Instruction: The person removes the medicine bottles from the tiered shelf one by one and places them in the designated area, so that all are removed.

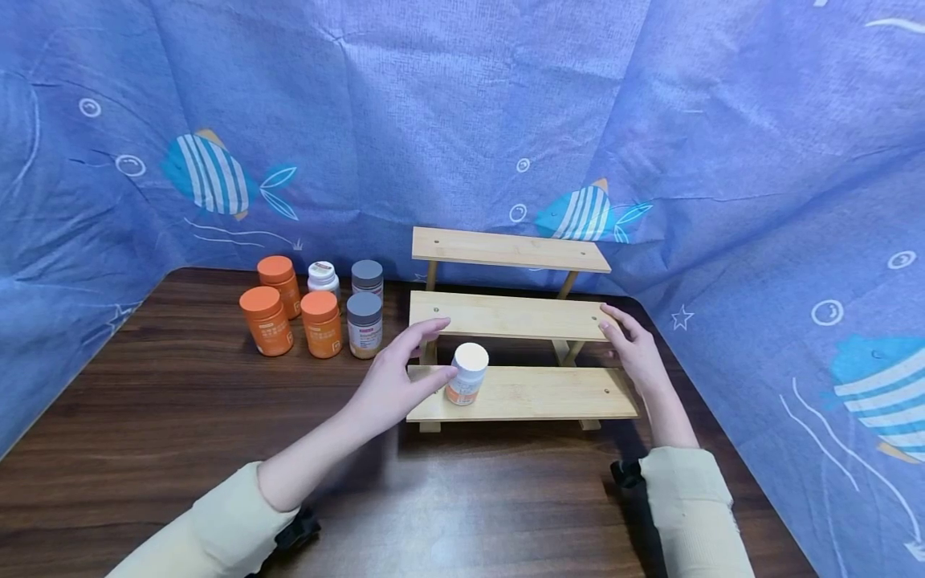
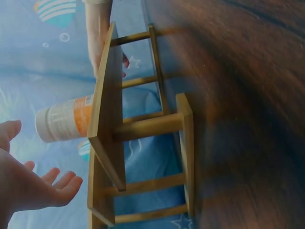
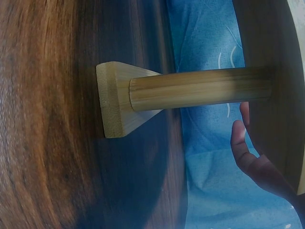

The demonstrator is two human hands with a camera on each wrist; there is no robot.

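Note:
A white-capped bottle (image 1: 468, 376) with a white and orange label stands upright on the left part of the lowest board (image 1: 549, 393) of a three-step wooden rack. Beside it is my left hand (image 1: 393, 377), fingers spread and relaxed; the left wrist view shows a gap between this hand (image 2: 35, 183) and the bottle (image 2: 64, 118). At the right end of the middle board (image 1: 506, 314), my right hand (image 1: 637, 353) rests its fingertips by the corner. From the right wrist, its loosely bent fingers (image 3: 245, 150) show past the lowest board, which hides part of the hand.
Left of the rack, several jars stand in two rows on the dark wooden table (image 1: 181, 417): orange jars (image 1: 267, 321), grey-lidded jars (image 1: 364, 325) and a white bottle (image 1: 323, 277). The top board (image 1: 509, 250) stands close to the blue fish-print cloth (image 1: 462, 120) behind.

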